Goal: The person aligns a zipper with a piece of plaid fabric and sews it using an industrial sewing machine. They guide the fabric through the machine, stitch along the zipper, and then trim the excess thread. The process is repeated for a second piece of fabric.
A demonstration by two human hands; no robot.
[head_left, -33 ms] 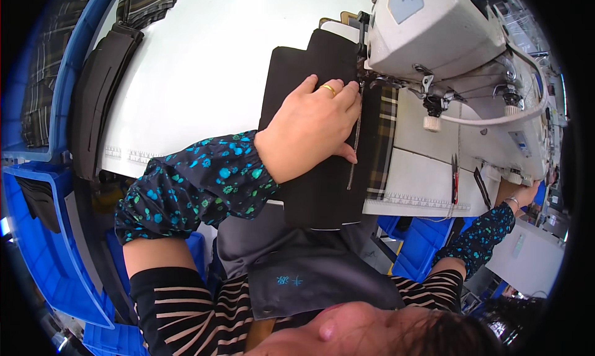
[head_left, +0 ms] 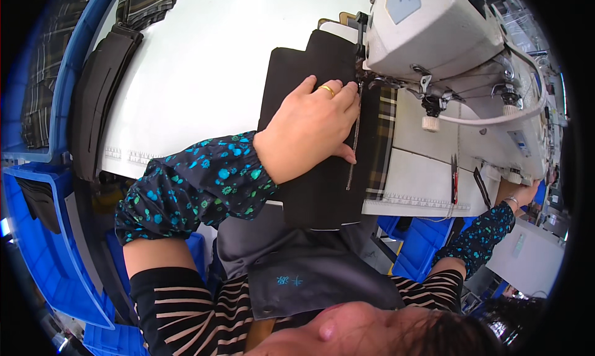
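Observation:
My left hand lies flat on a black fabric piece, fingers stretched out and open. Its fingertips reach a metal zipper that runs along the black fabric. The fabric's far part sits beside the needle area of a white sewing machine. Brown plaid cloth shows from under the black piece on its right. Far to the right, my right hand is at the machine's near right end. Its fingers are mostly hidden, so I cannot make out what it touches.
Red-handled snips and a dark strip lie on the machine bed. A ruler strip edges the white table. At left are a stack of black pieces, plaid cloth and blue bins.

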